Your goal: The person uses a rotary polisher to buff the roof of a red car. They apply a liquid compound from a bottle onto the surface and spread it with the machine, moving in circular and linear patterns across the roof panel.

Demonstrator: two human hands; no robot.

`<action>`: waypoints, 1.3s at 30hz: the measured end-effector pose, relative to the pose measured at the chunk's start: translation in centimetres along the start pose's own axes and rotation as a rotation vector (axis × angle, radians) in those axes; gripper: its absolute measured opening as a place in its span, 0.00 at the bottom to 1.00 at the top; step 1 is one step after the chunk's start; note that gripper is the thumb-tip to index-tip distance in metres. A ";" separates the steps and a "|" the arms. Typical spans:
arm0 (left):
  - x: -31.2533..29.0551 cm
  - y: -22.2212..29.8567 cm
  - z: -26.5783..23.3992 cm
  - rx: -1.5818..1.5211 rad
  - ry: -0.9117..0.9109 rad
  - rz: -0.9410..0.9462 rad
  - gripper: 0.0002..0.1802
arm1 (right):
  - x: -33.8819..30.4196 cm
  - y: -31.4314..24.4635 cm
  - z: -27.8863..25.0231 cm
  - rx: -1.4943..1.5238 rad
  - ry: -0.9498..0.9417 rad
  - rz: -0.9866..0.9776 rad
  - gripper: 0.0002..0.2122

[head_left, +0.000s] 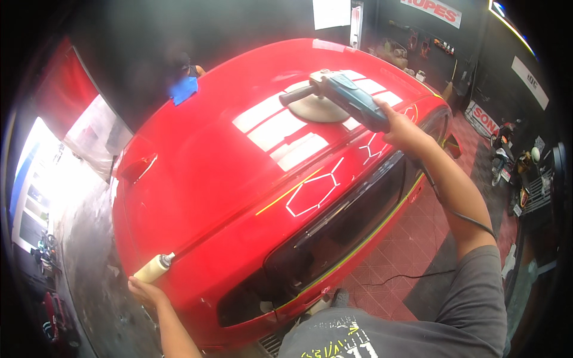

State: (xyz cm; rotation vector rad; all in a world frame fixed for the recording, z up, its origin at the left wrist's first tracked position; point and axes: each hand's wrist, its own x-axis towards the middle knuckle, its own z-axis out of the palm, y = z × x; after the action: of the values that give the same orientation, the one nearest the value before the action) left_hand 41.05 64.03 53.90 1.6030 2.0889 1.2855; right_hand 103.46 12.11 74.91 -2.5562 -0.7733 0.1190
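In my right hand (403,129), the rear body of a teal and grey car polisher (352,100) is gripped, its black side handle (297,94) free. The polisher's pale round pad (316,111) lies over the glossy red car roof (203,161), amid bright lamp reflections; whether it spins I cannot tell. Low on the left, my left hand (147,291) is closed round a cream squeeze bottle (153,269), tilted with its nozzle toward the upper right. That bottle is at the roof's near left edge.
The polisher's black cord (471,221) passes along my right arm. Dark side windows (334,221) line the near side of the car. Across the roof, a person in blue (184,88) is partly visible. Tools (425,45) hang on the far wall; red and grey tiles (382,268) cover the floor.
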 end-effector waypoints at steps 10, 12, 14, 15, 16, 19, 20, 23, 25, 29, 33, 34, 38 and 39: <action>0.2 0.5 -0.1 -0.001 0.012 0.016 0.46 | -5.2 -7.2 3.5 0.023 -0.130 -0.200 0.46; 0.2 0.4 0.1 -0.031 0.008 -0.012 0.46 | -6.2 -9.0 4.3 -0.058 -0.120 -0.247 0.45; 0.0 0.5 0.1 -0.014 0.019 -0.010 0.46 | -7.0 -10.6 5.0 -0.040 -0.156 -0.273 0.44; -0.1 0.6 -0.1 0.006 0.028 0.003 0.46 | -7.3 -11.3 5.3 -0.043 -0.165 -0.286 0.44; -0.1 0.7 -0.1 0.026 0.043 0.009 0.46 | -7.6 -11.9 5.5 -0.052 -0.184 -0.282 0.44; -0.1 0.8 -0.2 0.040 0.027 0.008 0.45 | -8.1 -13.2 6.2 -0.075 -0.164 -0.330 0.40; 0.1 0.8 -0.2 0.044 0.025 0.007 0.45 | -7.9 -13.2 6.3 -0.051 -0.175 -0.337 0.40; 0.3 0.5 0.1 0.036 0.059 0.029 0.44 | -6.8 -12.4 6.5 -0.045 -0.117 -0.357 0.44; 0.5 0.3 0.0 0.030 0.058 0.049 0.43 | -5.5 -10.4 5.8 -0.024 -0.086 -0.347 0.41; 0.3 0.2 -0.1 0.012 0.048 0.032 0.43 | -1.6 -5.2 3.2 -0.015 -0.055 -0.206 0.45; 0.2 -0.1 0.3 0.023 0.073 0.048 0.43 | 2.5 -1.3 0.6 0.026 0.002 -0.014 0.48; 0.4 -0.2 0.4 0.036 0.084 0.075 0.43 | 3.3 -0.6 -0.3 0.094 -0.050 0.115 0.49; 0.9 -0.8 0.7 0.020 -0.004 -0.005 0.46 | 5.7 -0.3 -0.3 -0.031 0.078 0.166 0.48; 0.9 -0.7 0.7 0.016 0.012 0.021 0.46 | 5.8 -0.5 -0.3 -0.016 0.069 0.168 0.48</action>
State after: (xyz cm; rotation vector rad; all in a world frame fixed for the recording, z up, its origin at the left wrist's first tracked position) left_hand 40.64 65.14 53.26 1.6323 2.1000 1.2911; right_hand 108.20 15.49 75.71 -2.6231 -0.5347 0.0779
